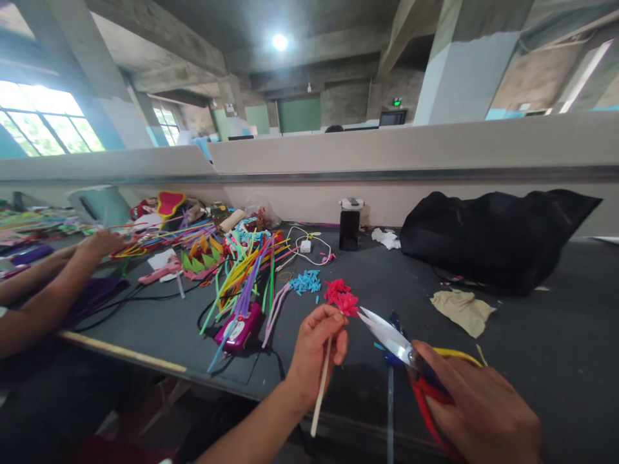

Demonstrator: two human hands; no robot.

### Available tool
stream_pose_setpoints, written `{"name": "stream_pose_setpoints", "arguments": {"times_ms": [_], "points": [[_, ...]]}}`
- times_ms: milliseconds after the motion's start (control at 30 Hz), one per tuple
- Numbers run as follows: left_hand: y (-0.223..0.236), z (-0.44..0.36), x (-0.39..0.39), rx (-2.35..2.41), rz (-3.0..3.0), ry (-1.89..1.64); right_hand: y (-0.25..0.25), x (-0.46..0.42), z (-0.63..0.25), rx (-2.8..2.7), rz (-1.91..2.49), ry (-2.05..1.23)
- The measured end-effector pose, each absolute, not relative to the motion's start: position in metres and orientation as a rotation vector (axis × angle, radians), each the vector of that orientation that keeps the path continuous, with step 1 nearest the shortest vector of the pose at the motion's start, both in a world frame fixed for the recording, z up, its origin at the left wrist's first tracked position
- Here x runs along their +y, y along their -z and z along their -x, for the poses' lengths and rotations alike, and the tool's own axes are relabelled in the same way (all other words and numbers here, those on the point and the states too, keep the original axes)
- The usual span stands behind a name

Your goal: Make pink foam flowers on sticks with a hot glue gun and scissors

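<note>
My left hand (322, 341) pinches a cream pipe cleaner (323, 386), whose long end slants down below the fingers. Just past the fingertips lies a pile of short pink-red pieces (341, 295); whether any are joined to the stem I cannot tell. My right hand (478, 406) is closed round the red and yellow handles of a pair of scissors (389, 338). Their blades point left, with the tip close to my left fingertips and the pink-red pieces. Partly hidden behind the scissors is a dark blue tool (394, 357) with a clear rod.
Short blue pieces (305, 282) lie beyond my left hand. Left stand a magenta box (238, 327) and bundled pipe cleaners (246, 270). A black bag (488, 235), beige cloth (461, 310), black phone-like block (349, 230) and white charger (305, 246) are farther back. Another person's arm (62, 277) reaches in left.
</note>
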State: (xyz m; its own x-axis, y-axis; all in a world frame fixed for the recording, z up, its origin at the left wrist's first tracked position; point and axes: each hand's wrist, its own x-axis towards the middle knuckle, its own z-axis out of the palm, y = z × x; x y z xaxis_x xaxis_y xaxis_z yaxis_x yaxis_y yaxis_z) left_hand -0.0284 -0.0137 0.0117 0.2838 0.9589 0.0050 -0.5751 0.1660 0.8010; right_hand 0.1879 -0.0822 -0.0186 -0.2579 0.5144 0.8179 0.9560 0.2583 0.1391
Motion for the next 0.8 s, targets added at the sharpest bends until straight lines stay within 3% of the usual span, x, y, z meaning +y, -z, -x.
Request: {"name": "stream_pose_setpoints", "arguments": {"times_ms": [800], "points": [[-0.0141,0.0247,-0.0183,0.715,-0.888,-1.307,0.0260,-0.0847,-0.1906,-1.906,1.361,0.780]]}}
